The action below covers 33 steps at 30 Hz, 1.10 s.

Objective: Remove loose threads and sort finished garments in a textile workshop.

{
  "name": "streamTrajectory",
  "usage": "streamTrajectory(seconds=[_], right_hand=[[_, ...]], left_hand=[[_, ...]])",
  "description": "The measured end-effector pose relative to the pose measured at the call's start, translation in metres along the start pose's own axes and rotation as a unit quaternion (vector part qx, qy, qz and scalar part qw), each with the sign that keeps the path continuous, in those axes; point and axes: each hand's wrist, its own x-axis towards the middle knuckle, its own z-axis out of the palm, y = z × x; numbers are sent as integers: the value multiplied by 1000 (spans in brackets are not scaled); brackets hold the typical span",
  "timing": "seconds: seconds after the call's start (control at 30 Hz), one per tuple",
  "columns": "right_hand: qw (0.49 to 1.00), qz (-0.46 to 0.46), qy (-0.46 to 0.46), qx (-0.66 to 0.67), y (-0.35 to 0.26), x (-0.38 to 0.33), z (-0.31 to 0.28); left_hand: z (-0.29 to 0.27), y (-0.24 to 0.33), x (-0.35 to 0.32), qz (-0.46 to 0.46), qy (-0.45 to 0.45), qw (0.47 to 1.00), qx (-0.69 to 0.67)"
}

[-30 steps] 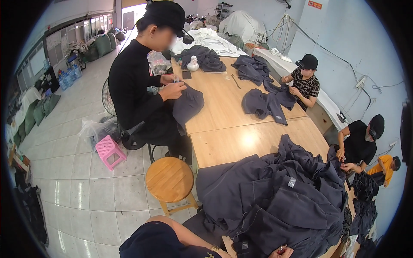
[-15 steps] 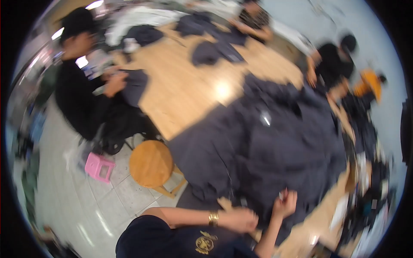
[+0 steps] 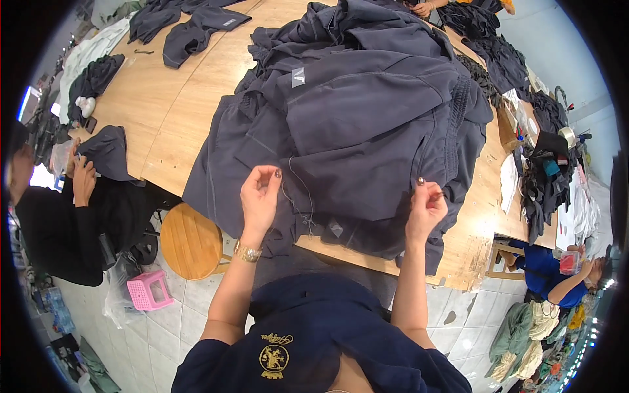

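Observation:
A heap of dark grey garments (image 3: 367, 118) lies on the wooden table in front of me. The top piece has a gathered elastic waistband along its right side and a small silvery patch (image 3: 298, 77) at its upper left. My left hand (image 3: 260, 200) is over the near left part of the heap, thumb and fingertips pinched together. Loose pale thread (image 3: 303, 187) trails across the cloth just right of those fingertips; whether they grip it is unclear. My right hand (image 3: 426, 209) is closed above the near right part, and what it holds, if anything, is too small to make out.
At left, a person in black (image 3: 62, 223) handles a dark cloth piece by a round wooden stool (image 3: 190, 241) and a pink plastic stool (image 3: 149, 290). More garments (image 3: 203, 29) lie farther back. A person in blue (image 3: 547, 272) sits at right, near the table's edge.
My view has steadied and turned toward the heap. My hands, lower and closer together before, are now farther apart, above its near side. The left fingers have come into a pinch.

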Motion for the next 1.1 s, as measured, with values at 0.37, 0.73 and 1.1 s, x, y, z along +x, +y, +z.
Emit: streamTrajectory(seconds=[0.37,0.73,1.1], right_hand=[[990,48,-43,123,-43,-29,4],[976,-172,-132,-8,-74,1,58],[919,171,24,353,-30,22,17]], left_hand=[[45,-9,98,-121,-19,963,-240],[92,116,16,-38,-204,905,-373],[106,105,51,414,-204,853,244]])
